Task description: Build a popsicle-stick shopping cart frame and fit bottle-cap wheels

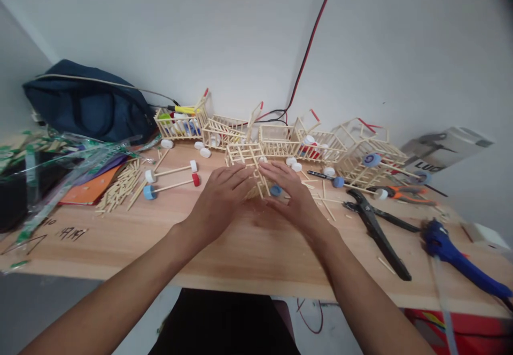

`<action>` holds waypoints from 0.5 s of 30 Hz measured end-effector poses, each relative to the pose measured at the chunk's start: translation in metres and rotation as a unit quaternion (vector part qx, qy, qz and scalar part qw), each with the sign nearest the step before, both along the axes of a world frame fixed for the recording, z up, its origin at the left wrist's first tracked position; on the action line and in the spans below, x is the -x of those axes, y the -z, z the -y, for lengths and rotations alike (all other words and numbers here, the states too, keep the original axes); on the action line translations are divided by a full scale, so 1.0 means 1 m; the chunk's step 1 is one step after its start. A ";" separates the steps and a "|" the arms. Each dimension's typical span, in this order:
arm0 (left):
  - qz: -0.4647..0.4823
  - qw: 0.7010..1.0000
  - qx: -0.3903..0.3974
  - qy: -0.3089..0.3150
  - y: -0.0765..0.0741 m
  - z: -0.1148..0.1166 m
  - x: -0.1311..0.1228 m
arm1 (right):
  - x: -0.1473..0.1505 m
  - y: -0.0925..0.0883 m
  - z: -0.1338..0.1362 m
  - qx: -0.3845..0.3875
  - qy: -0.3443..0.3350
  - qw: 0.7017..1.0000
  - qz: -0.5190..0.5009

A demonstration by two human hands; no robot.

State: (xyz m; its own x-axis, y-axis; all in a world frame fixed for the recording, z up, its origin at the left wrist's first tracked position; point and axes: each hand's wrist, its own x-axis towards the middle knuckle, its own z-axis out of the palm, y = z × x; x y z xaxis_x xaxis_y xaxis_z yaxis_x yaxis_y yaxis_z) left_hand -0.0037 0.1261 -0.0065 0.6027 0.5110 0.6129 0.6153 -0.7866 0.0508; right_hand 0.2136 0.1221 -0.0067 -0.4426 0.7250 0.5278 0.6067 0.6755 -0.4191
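My left hand (224,192) and my right hand (292,192) are over the middle of the wooden table (256,253), fingers stretched out and angled toward each other. On the right, the thumb stands apart from the fingers. Between and just beyond them is a small frame of thin wooden sticks (243,153), touching or close to the fingertips; its lower part is partly hidden. A blue bottle cap (276,190) lies by the right fingers. Left of my left hand are two stick axles with caps for wheels, one with white caps (172,171), one with blue and red (173,185).
Several stick carts (276,140) line the wall. Loose sticks (120,186), plastic wrappers and a dark blue bag (90,101) occupy the left. Black-handled cutters (377,232), orange pliers (409,194), a blue glue gun (460,259) and a carton (444,149) are at right.
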 end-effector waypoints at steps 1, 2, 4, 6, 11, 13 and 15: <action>-0.001 1.000 0.002 0.000 0.000 0.000 0.000 | 0.000 0.000 0.000 0.001 0.000 1.000 -0.001; -0.002 1.000 0.004 -0.001 -0.001 0.000 0.000 | 0.000 0.001 0.000 0.001 0.000 1.000 -0.002; -0.001 1.000 0.009 0.000 -0.002 0.001 0.000 | 0.000 0.001 -0.001 0.003 0.003 1.000 -0.004; 0.005 1.000 0.010 0.004 -0.003 0.002 0.001 | 0.000 0.001 -0.001 0.004 0.005 1.000 0.000; 0.029 0.999 0.025 0.009 -0.002 0.003 0.002 | 0.000 0.000 -0.001 0.001 0.003 1.000 0.008; 0.038 0.999 0.035 0.007 -0.001 0.003 0.002 | 0.000 0.001 -0.001 0.000 0.011 1.000 0.007; 0.042 0.998 0.039 0.007 0.001 0.003 0.003 | 0.000 0.002 -0.001 -0.004 0.019 1.000 0.005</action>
State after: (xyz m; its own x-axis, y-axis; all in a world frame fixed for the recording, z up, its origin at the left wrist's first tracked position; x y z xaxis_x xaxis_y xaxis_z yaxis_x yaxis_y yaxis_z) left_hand -0.0064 0.1227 -0.0073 0.5582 0.5515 0.6199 0.5956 -0.7865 0.1634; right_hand 0.2138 0.1230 -0.0090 -0.4201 0.7375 0.5288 0.6358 0.6550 -0.4084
